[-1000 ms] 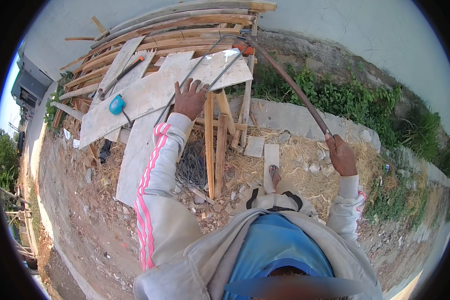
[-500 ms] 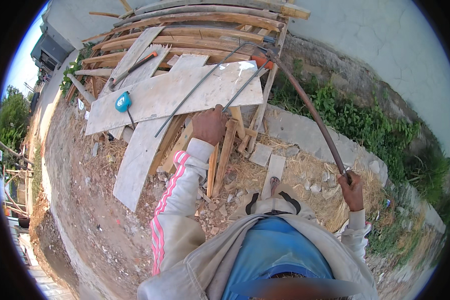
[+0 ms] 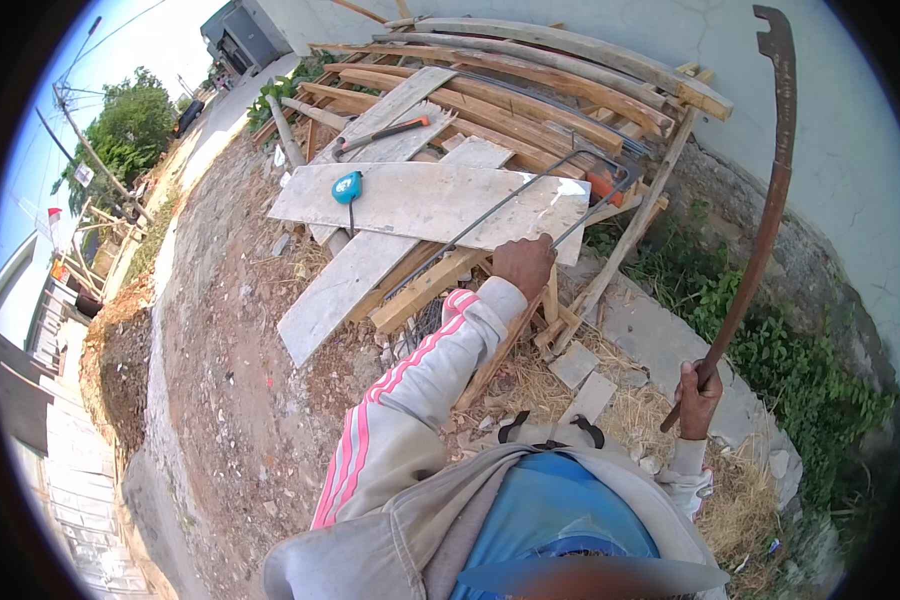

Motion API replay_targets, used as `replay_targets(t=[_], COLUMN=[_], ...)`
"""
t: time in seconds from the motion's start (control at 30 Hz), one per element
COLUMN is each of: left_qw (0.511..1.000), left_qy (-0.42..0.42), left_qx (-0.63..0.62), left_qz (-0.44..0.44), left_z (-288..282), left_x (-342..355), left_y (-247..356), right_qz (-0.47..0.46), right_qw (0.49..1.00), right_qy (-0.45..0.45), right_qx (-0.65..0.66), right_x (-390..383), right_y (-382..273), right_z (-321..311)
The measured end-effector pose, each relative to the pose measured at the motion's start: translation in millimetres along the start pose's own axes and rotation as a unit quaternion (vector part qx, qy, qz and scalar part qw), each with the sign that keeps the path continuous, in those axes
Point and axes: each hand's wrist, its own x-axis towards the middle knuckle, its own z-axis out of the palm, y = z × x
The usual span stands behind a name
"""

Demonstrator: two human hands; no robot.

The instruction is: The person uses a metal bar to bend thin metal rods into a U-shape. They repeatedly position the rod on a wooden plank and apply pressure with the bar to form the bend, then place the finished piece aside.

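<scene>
At the near edge of the wide board (image 3: pixel 420 205), your left hand (image 3: pixel 523 265) is closed on the bent rod (image 3: pixel 460 240); right of the board, your right hand (image 3: pixel 698 400) grips the brown bar (image 3: pixel 770 220).
A firm left grip should steady the rod; the bar, held near its lower end, wants a tight wrist, well clear of the board. The rod's long axis slants across the board: bend past the far right corner by the orange-red piece (image 3: pixel 603 188), one free end pointing near-left beyond the near edge. The bar rises steeply, notched head uppermost.
</scene>
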Motion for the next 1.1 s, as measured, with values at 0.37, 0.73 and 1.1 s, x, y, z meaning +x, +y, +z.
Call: replay_targets(t=[0.37,0.73,1.1], left_qw=[0.753,0.630,0.557], left_qy=[0.099,0.172,0.227], left_qx=[-0.650,-0.753,-0.799], left_qz=[-0.002,0.082,-0.010], left_z=[-99.8,-80.7,-25.2], left_x=[-15.5,-9.8,-4.7], left_y=[-27.3,7.2,7.1], right_qz=[-0.051,-0.019,0.009], right_qw=[0.999,0.973,0.950], right_qy=[-0.003,-0.215,-0.296], right_qx=[0.004,0.081,0.097], right_x=[67.5,130.1,146.8], right_y=[3.3,-5.5,-25.0], right_z=[-1.3,88.5,110.5])
